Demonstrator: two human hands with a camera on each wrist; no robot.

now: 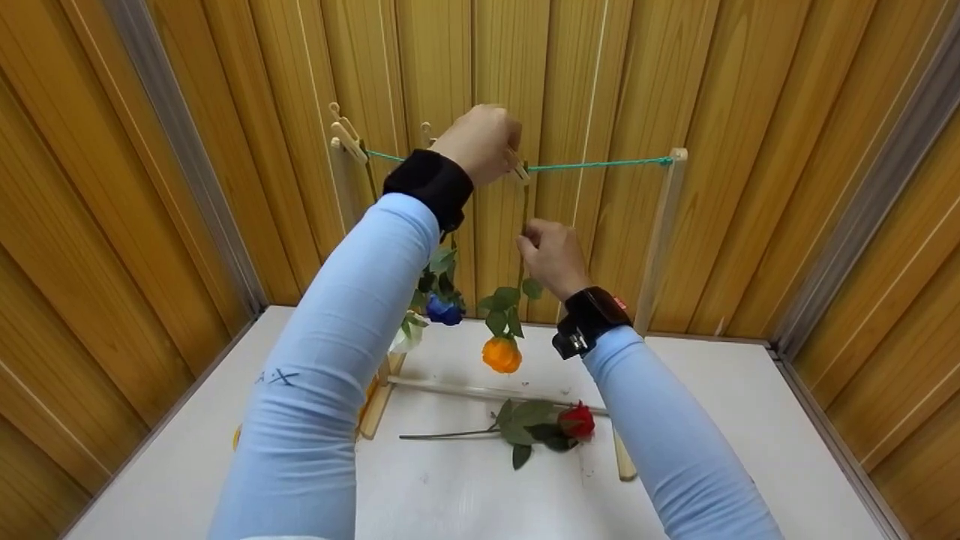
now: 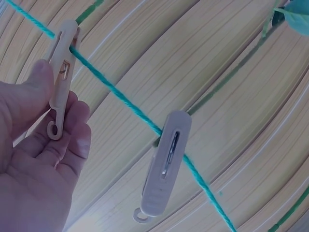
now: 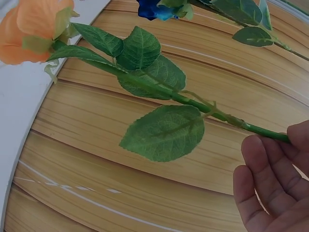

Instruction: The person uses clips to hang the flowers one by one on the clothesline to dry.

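My left hand (image 1: 482,141) holds a beige clothespin (image 2: 62,79) between thumb and fingers, up at the turquoise cord (image 1: 600,164). The clothespin's nose sits over the cord, with a green stem end beside it. Below it hangs an orange rose (image 1: 501,354), bloom downward, with green leaves (image 3: 164,130) along its stem. My right hand (image 1: 556,259) pinches that stem above the leaves, lower than the left hand. Next to the left hand, a second clothespin (image 2: 166,164) clips another stem to the cord.
A blue rose (image 1: 445,309) and a white flower (image 1: 406,336) hang left of the orange one, partly behind my left arm. Another clothespin (image 1: 349,141) is at the cord's left end. A red rose (image 1: 576,421) lies on the white table (image 1: 480,495) before the wooden stand (image 1: 660,240).
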